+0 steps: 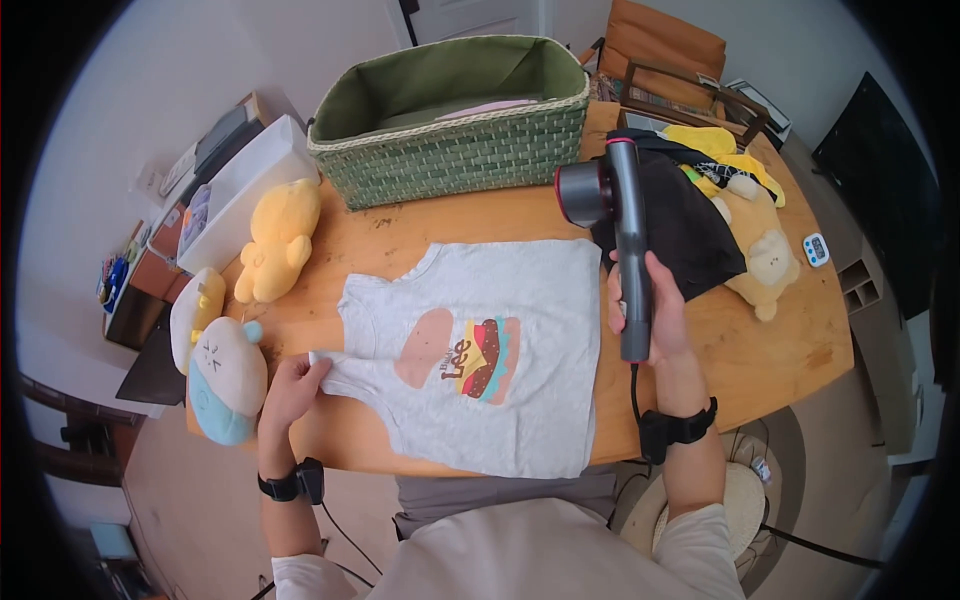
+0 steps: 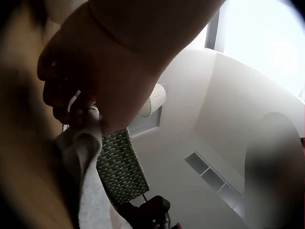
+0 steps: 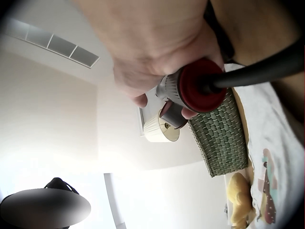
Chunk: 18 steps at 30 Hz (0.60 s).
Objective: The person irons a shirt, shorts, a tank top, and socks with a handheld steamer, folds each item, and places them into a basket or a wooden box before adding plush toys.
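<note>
A light grey sleeveless top [image 1: 545,300] with a burger print lies spread on the wooden table, its shoulders toward the left. My left hand [image 1: 290,390] pinches the tip of its near shoulder; in the left wrist view the cloth [image 2: 88,143] bunches under the fingers. My right hand [image 1: 668,315] grips a dark grey hair dryer [image 1: 630,220] by the handle, over the right edge of the top. The dryer's head is up and its barrel points left. From the handle's red-rimmed end [image 3: 202,86] a black cord runs off.
A green woven basket [image 1: 460,160] stands at the back. Plush toys [image 1: 275,240] sit along the left side, near a white bin [image 1: 250,205]. Black cloth [image 1: 675,215], yellow cloth [image 1: 715,145], a plush bear [image 1: 765,250] and a small timer [image 1: 816,249] are on the right.
</note>
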Tool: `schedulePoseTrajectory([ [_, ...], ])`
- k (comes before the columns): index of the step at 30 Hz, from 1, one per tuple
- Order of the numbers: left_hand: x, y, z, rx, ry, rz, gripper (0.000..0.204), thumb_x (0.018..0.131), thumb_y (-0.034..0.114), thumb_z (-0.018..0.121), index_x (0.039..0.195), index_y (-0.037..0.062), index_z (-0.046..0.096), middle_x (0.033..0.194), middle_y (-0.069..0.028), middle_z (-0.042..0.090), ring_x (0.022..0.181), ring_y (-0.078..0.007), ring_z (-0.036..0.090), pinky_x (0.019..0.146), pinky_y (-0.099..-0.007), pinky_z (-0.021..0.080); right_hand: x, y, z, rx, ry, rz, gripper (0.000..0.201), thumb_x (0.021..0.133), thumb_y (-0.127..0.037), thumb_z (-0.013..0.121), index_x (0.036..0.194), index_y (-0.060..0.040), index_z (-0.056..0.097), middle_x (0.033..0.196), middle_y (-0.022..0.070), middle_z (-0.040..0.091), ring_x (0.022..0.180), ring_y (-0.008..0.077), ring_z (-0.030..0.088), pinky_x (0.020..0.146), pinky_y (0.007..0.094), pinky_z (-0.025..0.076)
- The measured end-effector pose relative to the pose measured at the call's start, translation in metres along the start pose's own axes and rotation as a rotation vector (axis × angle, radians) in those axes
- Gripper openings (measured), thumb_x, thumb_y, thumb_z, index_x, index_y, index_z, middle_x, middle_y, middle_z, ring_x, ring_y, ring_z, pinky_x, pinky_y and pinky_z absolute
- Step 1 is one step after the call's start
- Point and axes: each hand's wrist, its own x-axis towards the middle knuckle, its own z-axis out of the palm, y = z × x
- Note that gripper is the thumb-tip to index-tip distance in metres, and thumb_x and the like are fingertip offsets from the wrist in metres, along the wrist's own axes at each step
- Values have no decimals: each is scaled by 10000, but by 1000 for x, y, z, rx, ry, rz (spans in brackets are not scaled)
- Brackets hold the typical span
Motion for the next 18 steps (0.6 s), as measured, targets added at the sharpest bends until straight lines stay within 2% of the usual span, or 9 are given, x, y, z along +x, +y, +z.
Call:
schedulePoseTrajectory([
  [1, 1, -2, 5, 4, -10, 9, 255, 972, 203, 604, 916, -29, 693, 717, 9, 620, 627, -76, 534, 583, -265, 421, 0, 0, 0, 6, 14, 1, 402, 1053, -388, 488, 1199, -14, 503, 750, 73, 584, 493, 176, 581, 453, 273, 433],
  [3, 1, -5, 18, 181, 81, 52, 276, 981, 235, 600, 917, -27, 656, 692, -27, 600, 640, -99, 546, 576, -291, 423, 0, 0, 0, 19, 23, 18, 367, 1054, -368, 497, 1178, -22, 504, 749, 65, 584, 484, 170, 576, 441, 271, 428],
  [4, 3, -12, 22, 212, 120, 90, 270, 976, 231, 600, 904, -29, 618, 702, -62, 579, 674, -128, 551, 598, -318, 433, -1, -1, 3, 69, 29, 41, 331, 1031, -325, 571, 1164, -30, 503, 736, 50, 581, 480, 160, 573, 437, 273, 427],
  [5, 4, -17, 25, 211, 109, 97, 270, 976, 231, 600, 904, -29, 618, 702, -62, 579, 674, -128, 551, 598, -318, 433, -2, -1, 3, 65, 40, 34, 331, 1031, -325, 571, 1164, -30, 503, 736, 50, 581, 480, 160, 573, 437, 273, 427],
  [7, 3, -25, 32, 211, 237, 222, 261, 959, 219, 620, 864, -22, 589, 734, -99, 568, 688, -182, 549, 629, -349, 438, -1, -2, 4, 26, 59, 75, 318, 988, -241, 656, 1171, -33, 499, 716, 38, 574, 483, 144, 572, 442, 270, 434],
  [8, 0, -20, 37, 204, 231, 226, 261, 959, 219, 620, 864, -22, 589, 734, -99, 568, 688, -182, 549, 629, -349, 438, -1, -2, 6, 3, 53, 70, 333, 931, -150, 716, 1162, -40, 503, 701, 30, 568, 486, 128, 564, 449, 268, 439],
  [10, -9, -6, 44, 288, 287, 251, 251, 942, 202, 636, 854, -22, 566, 776, -141, 555, 720, -260, 553, 668, -379, 445, -1, 0, 4, -81, 73, 81, 325, 921, -134, 715, 1153, -42, 508, 699, 28, 566, 489, 126, 562, 454, 269, 442],
  [13, -13, 0, 54, 389, 374, 288, 229, 918, 182, 657, 864, -23, 570, 798, -160, 538, 750, -325, 538, 694, -404, 439, 0, 0, 2, -163, 115, 106, 325, 894, -105, 717, 1141, -46, 512, 699, 24, 561, 493, 123, 553, 463, 271, 444],
  [18, -11, -17, 54, 346, 389, 350, 196, 893, 156, 671, 882, -20, 587, 833, -156, 518, 808, -337, 516, 732, -412, 422, -2, -17, -1, -116, 156, 185, 319, 895, -84, 699, 1143, -56, 499, 724, 24, 542, 496, 136, 539, 464, 285, 433],
])
